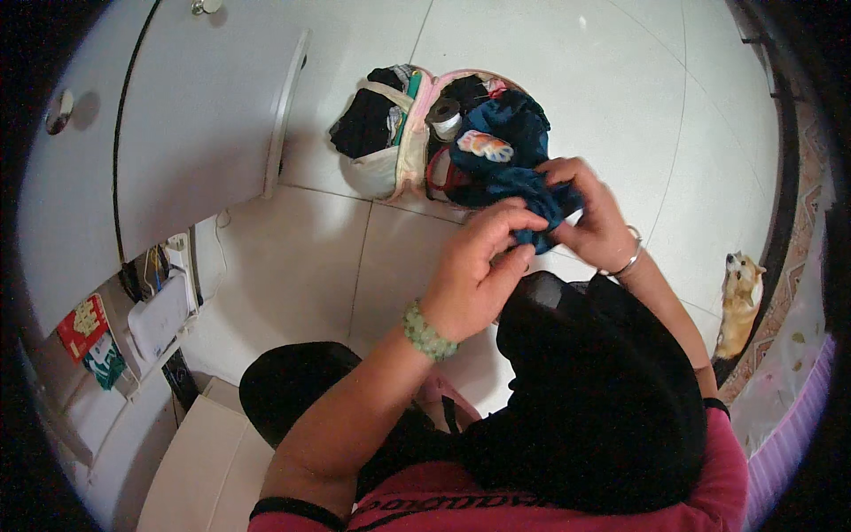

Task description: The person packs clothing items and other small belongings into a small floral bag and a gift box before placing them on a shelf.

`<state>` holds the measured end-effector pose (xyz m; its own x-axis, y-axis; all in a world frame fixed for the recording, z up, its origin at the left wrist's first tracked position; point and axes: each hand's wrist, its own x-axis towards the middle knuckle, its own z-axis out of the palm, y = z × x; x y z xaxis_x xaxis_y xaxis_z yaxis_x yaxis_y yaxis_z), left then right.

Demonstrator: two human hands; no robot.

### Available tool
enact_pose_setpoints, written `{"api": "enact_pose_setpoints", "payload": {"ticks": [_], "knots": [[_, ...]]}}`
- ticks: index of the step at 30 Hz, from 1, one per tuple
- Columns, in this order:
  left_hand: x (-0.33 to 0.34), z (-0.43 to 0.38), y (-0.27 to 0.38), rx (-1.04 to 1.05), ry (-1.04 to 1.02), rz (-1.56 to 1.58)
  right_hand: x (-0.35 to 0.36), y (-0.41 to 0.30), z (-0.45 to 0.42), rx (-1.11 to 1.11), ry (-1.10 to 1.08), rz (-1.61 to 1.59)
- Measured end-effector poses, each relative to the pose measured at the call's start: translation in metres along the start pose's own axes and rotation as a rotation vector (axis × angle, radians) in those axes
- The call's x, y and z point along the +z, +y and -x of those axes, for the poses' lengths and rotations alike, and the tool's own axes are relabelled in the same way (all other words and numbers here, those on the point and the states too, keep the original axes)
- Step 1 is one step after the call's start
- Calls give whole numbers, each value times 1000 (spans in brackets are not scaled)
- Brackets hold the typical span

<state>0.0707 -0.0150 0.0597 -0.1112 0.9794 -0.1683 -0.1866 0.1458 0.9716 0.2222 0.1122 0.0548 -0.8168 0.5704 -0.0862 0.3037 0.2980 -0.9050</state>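
My left hand [482, 269], with a green bead bracelet at the wrist, pinches the near end of a dark blue cloth [525, 189]. On the cloth's other side my right hand [592, 213], wearing a silver bangle, grips the same fabric. A colourful patch [485, 146] shows on the blue fabric. The cloth spreads back over the right half of an unzipped, pink-edged case [415, 143] lying on the floor. Beside the cloth, a spool of white thread [445, 118] sits in that half. Folded black cloth [364, 123] lies under a strap in the left half.
Pale floor tiles [299, 259] surround the case. A grey cabinet door [199, 120] stands at the left, above a white router-like box [159, 316] and cables. A brown and white dog [739, 306] lies at the right. A pale box [199, 459] is at the lower left.
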Motion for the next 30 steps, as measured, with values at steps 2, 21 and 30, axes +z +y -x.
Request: {"api": "enact_pose_setpoints", "payload": {"ticks": [2,21,30], "knots": [[0,5,-3,-25,34,78,-18,9,5,85,159,-145],[8,-25,-23,-472,-231,392,-39,-5,1,227,370,-334],[-68,6,-20,-25,371,-351,44,-14,-30,-620,-380,232]]}}
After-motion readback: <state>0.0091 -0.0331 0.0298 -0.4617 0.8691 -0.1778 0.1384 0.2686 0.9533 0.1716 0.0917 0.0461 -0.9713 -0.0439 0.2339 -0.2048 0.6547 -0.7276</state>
